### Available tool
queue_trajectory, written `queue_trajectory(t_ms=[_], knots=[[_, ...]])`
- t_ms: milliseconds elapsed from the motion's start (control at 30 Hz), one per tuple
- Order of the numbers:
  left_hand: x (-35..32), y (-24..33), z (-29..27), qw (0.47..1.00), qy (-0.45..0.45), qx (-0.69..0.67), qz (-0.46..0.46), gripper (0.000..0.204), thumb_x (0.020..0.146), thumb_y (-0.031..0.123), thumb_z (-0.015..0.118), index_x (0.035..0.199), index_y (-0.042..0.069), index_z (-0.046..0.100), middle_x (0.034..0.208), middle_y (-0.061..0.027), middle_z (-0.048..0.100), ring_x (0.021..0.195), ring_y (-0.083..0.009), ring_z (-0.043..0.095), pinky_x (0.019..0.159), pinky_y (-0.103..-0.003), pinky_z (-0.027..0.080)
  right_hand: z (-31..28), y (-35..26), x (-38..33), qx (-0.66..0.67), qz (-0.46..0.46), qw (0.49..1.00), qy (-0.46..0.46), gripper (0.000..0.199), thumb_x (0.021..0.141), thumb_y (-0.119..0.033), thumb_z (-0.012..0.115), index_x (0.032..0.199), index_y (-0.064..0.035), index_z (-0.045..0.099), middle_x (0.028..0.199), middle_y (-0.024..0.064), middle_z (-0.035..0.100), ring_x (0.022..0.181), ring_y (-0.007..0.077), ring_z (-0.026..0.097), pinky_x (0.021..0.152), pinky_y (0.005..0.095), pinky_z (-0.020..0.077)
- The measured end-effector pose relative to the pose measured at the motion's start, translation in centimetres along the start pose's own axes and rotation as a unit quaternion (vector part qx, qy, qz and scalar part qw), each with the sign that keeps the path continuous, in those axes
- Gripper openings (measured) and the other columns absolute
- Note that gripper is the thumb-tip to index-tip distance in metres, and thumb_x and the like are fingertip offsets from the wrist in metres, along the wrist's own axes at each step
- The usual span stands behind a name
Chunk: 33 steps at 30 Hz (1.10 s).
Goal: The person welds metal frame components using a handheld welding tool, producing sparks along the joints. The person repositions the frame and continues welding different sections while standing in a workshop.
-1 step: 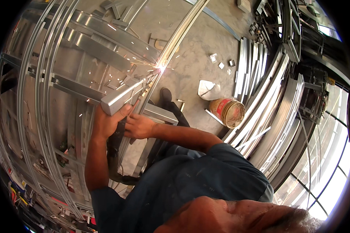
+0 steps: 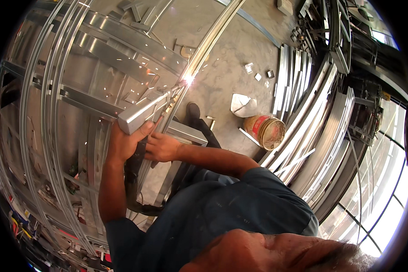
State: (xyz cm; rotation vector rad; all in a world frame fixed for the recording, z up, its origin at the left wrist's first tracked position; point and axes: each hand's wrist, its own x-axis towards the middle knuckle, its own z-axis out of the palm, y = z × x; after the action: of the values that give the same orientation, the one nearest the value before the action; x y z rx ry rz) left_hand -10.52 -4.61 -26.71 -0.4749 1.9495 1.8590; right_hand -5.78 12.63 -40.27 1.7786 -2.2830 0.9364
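My left hand [image 2: 124, 141] is closed around a grey, box-shaped welding gun [image 2: 143, 111], its thumb lying along the near end. The gun's thin nozzle reaches up and right to a bright glow on a long metal tube [image 2: 208, 43], and sparks scatter from there. My right hand [image 2: 164, 147] is closed just beside the gun's near end, fingers curled inward; what they grip is hidden. A black sleeved cable [image 2: 133, 181] hangs below the left hand, along my forearm. Under the right wrist lies a rectangular steel tube [image 2: 188, 132].
A metal frame of long bars [image 2: 59, 90] fills the left side. On the right stand a dirty bucket [image 2: 267, 132], a pale scrap sheet [image 2: 243, 105] and stacked metal profiles [image 2: 299, 122]. My shoe [image 2: 193, 110] is on the concrete floor below the work.
Sparks around the glow are scattered differently, with the dense streaks to its left thinned out. Both hands and the welding gun stay in place.
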Motion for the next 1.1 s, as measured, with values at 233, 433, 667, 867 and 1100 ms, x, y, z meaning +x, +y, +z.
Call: queue_trajectory(t_ms=[233, 433, 667, 867, 1100], knots=[[-0.3, 0.2, 0.1, 0.999, -0.005, 0.022, 0.039, 0.028, 0.093, 0.017, 0.075, 0.112, -0.004, 0.069, 0.091, -0.0089, 0.074, 0.083, -0.0149, 0.069, 0.072, -0.03, 0.055, -1.7, 0.2, 0.5, 0.019, -0.011, 0.999, -0.047, 0.058, 0.055, -0.051, 0.077, 0.101, -0.0166, 0.069, 0.114, 0.0055, 0.058, 0.118, 0.0285, 0.056, 0.109, 0.0487, 0.0416], [-0.3, 0.3, 0.1, 0.998, 0.004, 0.038, 0.052, 0.025, 0.093, 0.016, 0.075, 0.108, -0.003, 0.069, 0.089, -0.0083, 0.074, 0.078, -0.0151, 0.069, 0.07, -0.03, 0.054, -1.3, 0.1, 0.3, 0.025, -0.006, 0.998, -0.051, 0.061, 0.057, -0.053, 0.077, 0.105, -0.0165, 0.069, 0.114, 0.0053, 0.058, 0.118, 0.0276, 0.056, 0.11, 0.0492, 0.0408], [-0.5, 0.2, -0.4, 1.0, -0.012, 0.018, -0.006, 0.034, 0.089, 0.024, 0.078, 0.107, -0.004, 0.071, 0.091, -0.0109, 0.073, 0.084, -0.0169, 0.067, 0.076, -0.034, 0.053, -0.7, 0.0, 0.1, 0.009, -0.003, 0.999, -0.041, 0.064, 0.058, -0.054, 0.077, 0.109, -0.0171, 0.069, 0.113, 0.0052, 0.058, 0.12, 0.0286, 0.055, 0.111, 0.0504, 0.0395], [-0.6, -0.2, -0.4, 1.0, -0.009, 0.001, -0.007, 0.033, 0.089, 0.023, 0.078, 0.107, -0.004, 0.071, 0.09, -0.01, 0.073, 0.084, -0.0153, 0.067, 0.075, -0.033, 0.053, 0.2, -0.1, -0.1, 0.011, 0.008, 0.999, -0.03, 0.064, 0.056, -0.054, 0.077, 0.107, -0.0169, 0.069, 0.109, 0.0056, 0.058, 0.118, 0.0294, 0.056, 0.112, 0.0511, 0.0399], [-0.9, 0.0, -0.4, 1.0, -0.007, -0.018, -0.025, 0.033, 0.089, 0.024, 0.078, 0.106, -0.004, 0.07, 0.089, -0.0083, 0.072, 0.082, -0.0145, 0.066, 0.072, -0.032, 0.053, 0.0, -0.1, -0.1, 0.012, 0.001, 0.999, -0.036, 0.064, 0.053, -0.054, 0.077, 0.105, -0.017, 0.069, 0.106, 0.0059, 0.057, 0.115, 0.0307, 0.056, 0.114, 0.0528, 0.0386]])
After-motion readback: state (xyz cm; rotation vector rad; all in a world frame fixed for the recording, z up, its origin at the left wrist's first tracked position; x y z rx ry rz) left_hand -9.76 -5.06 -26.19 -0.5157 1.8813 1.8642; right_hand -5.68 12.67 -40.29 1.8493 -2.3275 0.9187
